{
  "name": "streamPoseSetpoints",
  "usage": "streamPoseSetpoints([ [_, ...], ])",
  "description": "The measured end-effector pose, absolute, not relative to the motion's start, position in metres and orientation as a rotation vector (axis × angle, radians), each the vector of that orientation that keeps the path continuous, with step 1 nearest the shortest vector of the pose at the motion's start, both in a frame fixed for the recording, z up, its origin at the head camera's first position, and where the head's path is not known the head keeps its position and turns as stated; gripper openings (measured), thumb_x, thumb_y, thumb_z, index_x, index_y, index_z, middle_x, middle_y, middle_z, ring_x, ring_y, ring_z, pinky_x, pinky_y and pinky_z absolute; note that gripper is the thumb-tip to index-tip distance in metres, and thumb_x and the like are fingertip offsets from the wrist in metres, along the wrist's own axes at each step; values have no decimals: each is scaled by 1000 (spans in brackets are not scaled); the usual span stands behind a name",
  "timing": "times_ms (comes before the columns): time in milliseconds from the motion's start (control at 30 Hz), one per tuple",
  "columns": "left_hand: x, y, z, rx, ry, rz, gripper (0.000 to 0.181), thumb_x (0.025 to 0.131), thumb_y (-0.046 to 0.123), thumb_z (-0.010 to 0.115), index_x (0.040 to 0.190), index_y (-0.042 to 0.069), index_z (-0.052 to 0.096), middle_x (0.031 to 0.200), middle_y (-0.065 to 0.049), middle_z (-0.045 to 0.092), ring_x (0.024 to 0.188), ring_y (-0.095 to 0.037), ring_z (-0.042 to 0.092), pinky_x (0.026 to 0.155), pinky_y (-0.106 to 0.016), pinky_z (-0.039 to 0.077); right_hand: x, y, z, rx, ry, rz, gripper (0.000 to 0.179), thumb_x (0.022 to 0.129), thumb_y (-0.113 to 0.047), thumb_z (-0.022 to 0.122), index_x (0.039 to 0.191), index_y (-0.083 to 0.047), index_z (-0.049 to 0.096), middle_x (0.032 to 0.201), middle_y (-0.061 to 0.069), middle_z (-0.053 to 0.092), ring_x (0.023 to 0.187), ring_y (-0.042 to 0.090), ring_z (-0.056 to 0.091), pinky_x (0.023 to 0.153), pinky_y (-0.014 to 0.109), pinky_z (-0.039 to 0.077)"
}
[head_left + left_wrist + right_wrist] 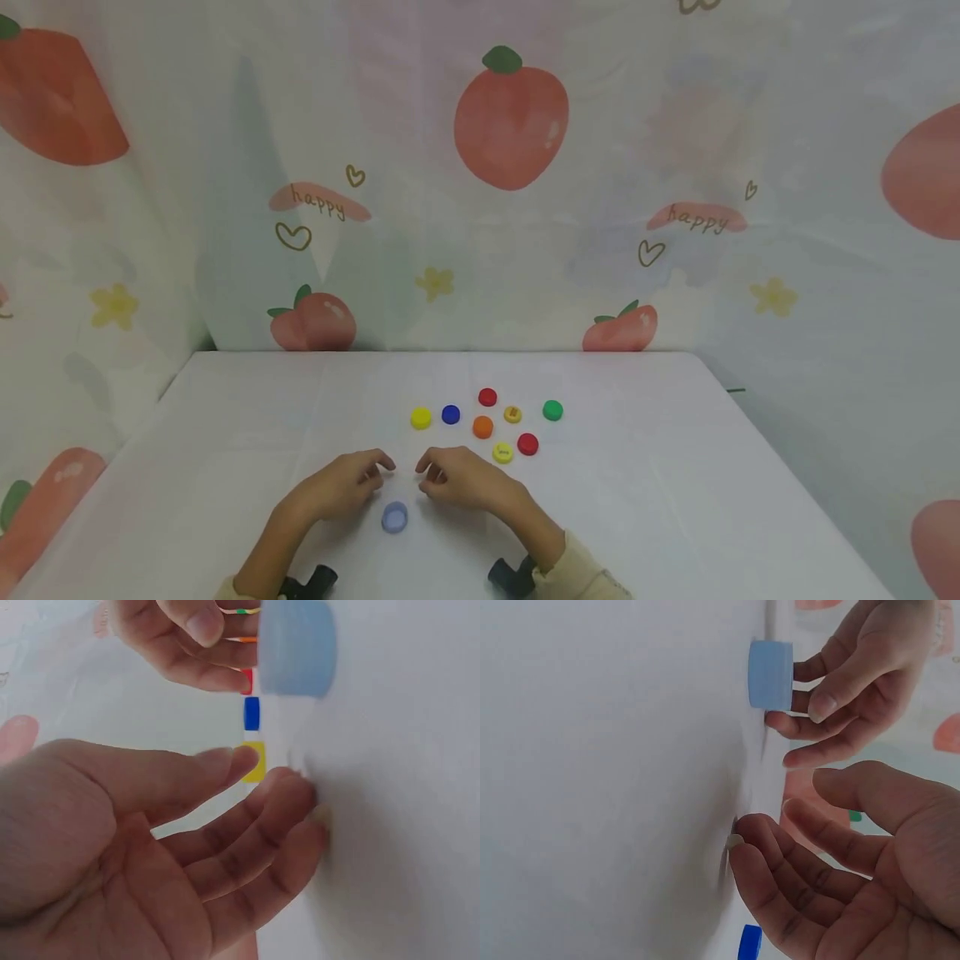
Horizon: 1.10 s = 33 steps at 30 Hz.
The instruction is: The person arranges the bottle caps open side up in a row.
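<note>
A light blue bottle cap lies with its hollow side up, close in front of the person, between and a little nearer than the two hands. The left hand rests at the table with loosely bent fingers and nothing in them. Facing it across a small gap, the right hand has its fingers loosely bent too, and it holds nothing. Both wrist views show the light blue cap standing apart from the fingers. Just past the right hand lie a yellow cap with a mark on it and a red cap.
Farther back on the white table lie several more caps, among them yellow, blue, orange, another red and green. A patterned cloth hangs behind the table's far edge.
</note>
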State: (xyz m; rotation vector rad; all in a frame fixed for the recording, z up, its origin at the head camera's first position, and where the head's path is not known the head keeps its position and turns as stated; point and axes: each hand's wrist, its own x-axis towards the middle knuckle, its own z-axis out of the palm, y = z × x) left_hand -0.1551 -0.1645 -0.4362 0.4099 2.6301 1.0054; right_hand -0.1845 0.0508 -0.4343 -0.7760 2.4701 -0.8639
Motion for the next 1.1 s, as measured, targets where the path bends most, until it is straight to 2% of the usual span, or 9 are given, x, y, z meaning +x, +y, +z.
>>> streamPoseSetpoints([
  [367, -176, -163, -449, 211, 2841, 1117, 20, 84, 9, 71, 102, 7, 64, 75, 2, 53, 66, -13, 50, 56, -26, 46, -200, 51, -432, -723, 2618, -892, 23, 87, -18, 69, 107, -9, 65, 85, -6, 62, 77, 6, 57, 66, 17, 49],
  [533, -185, -161, -449, 188, 2887, 1127, 27, 80, 11, 75, 105, 8, 66, 85, -1, 60, 74, -15, 54, 63, -29, 49, -209, 51, -433, -682, 2678, -884, 27, 86, -21, 70, 110, -8, 65, 84, -6, 61, 74, 7, 56, 64, 17, 49],
  [667, -189, -157, -448, 201, 2904, 1114, 33, 77, 12, 77, 108, 8, 67, 95, -5, 65, 81, -17, 58, 68, -32, 51, -215, 50, -433, -658, 2694, -896, 32, 85, -21, 71, 113, -7, 64, 88, -3, 62, 77, 10, 57, 66, 20, 50],
  [867, -197, -151, -447, 247, 2955, 1108, 33, 77, 12, 78, 108, 5, 66, 97, -10, 66, 81, -20, 60, 71, -35, 51, -223, 48, -433, -664, 2738, -930, 35, 85, -17, 72, 115, -3, 62, 98, 6, 63, 87, 18, 60, 73, 25, 52],
  [1100, -206, -138, -442, 219, 2959, 1084, 35, 80, 13, 76, 112, 5, 65, 102, -12, 65, 86, -23, 61, 74, -37, 52, -233, 41, -436, -623, 2796, -864, 37, 84, -16, 72, 117, -3, 62, 98, 8, 62, 87, 19, 58, 74, 26, 52],
])
